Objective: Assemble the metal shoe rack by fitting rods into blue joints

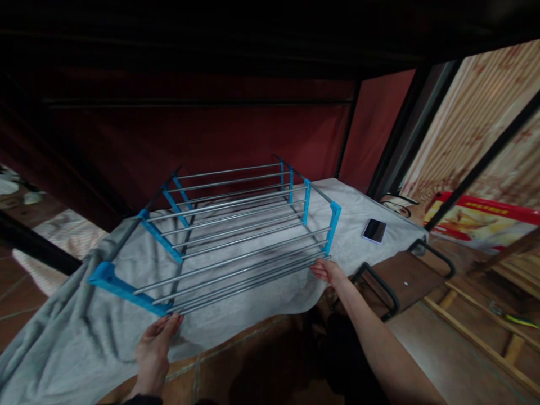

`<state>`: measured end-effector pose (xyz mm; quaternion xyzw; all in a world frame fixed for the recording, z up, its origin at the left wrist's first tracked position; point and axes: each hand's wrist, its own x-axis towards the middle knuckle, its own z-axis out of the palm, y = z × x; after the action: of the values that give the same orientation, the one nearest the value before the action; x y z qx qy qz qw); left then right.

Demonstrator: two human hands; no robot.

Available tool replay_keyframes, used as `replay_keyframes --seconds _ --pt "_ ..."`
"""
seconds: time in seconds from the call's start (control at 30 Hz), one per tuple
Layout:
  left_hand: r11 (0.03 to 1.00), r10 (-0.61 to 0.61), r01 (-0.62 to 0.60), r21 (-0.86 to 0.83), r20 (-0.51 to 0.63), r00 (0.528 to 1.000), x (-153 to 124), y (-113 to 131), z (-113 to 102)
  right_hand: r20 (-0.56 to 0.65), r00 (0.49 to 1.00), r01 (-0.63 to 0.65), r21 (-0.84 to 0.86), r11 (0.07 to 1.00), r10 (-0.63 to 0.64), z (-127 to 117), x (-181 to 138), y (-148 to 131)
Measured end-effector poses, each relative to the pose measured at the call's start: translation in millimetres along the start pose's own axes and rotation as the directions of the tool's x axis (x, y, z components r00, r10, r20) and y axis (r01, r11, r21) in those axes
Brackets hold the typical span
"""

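Note:
A rack of metal rods with blue plastic brackets [126, 292] lies on a grey blanket [236, 332] in front of me. My left hand [156, 343] is closed, its thumb and fingers pinching the left end of the nearest metal rod [248, 287], just below the blue bracket. At the other end of that rod, my right hand [328, 271] pinches it beside the right front bracket. Several more rods run across between the left and right brackets. Whether the held rod's ends sit in the brackets cannot be made out.
A phone [374, 230] lies on the blanket to the right. Beside the blanket stands a brown seat with dark metal armrests [405, 281]. A red and yellow box [481, 222] leans farther right, near wooden slats. Dark posts and a low overhead frame surround the blanket.

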<state>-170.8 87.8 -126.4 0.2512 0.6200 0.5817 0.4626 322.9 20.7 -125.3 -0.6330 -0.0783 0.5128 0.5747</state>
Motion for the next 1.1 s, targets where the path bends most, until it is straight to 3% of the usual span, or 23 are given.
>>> replay_keyframes --seconds 0.23,0.5,0.7,1.0,1.1 --pt "0.998 -0.022 0.023 0.051 -0.018 1.000 -2 3 -1 -0.055 0.998 0.020 0.024 0.999 -0.019 4 -2 3" --pt "0.996 -0.018 0.020 0.092 -0.015 1.000 15 -4 -3 -0.079 0.994 0.076 0.039 0.996 -0.072 3 -6 11" --pt "0.990 -0.141 0.140 -0.018 -0.053 0.989 12 3 1 -0.051 0.996 0.072 0.016 0.997 -0.071 -3 -6 14" --pt "0.979 -0.204 0.199 -0.051 -0.114 0.972 16 4 4 -0.154 0.979 0.144 0.075 0.987 -0.131 3 -5 27" --pt "0.981 -0.191 0.186 -0.058 -0.091 0.977 13 6 5 -0.130 0.986 0.119 0.086 0.989 -0.107 2 -7 25"
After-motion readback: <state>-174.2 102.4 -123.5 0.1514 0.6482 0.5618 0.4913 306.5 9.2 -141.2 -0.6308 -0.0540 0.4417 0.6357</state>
